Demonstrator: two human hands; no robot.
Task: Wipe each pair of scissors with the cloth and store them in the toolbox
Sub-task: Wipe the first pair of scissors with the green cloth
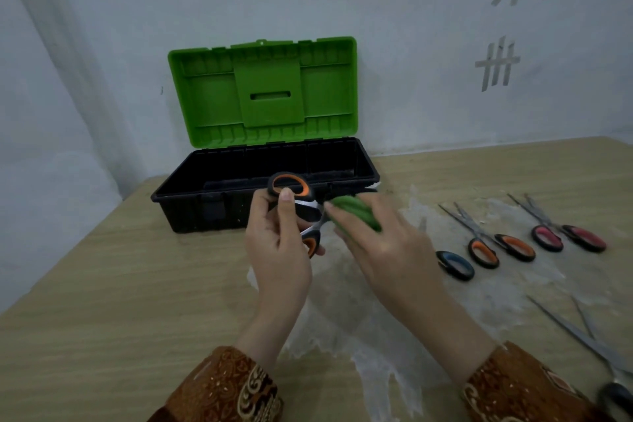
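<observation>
I see both forearms reaching forward over the surface [102, 284]. My left hand [279, 250] grips orange-handled scissors [294, 195] by the handles, raised upright. My right hand [383, 240], palm down, clasps the green cloth [356, 211] round the blades. Just behind stands the toolbox [239, 195], lid up.

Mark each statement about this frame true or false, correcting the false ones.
1. The toolbox lid stands open. True.
2. The left hand holds orange-handled scissors. True.
3. The right hand holds a red cloth. False: the cloth is green.
4. The pink-handled scissors lie inside the toolbox. False: they lie on the table, right of the toolbox.
5. The table is bare metal. False: it looks like light wood.
</observation>
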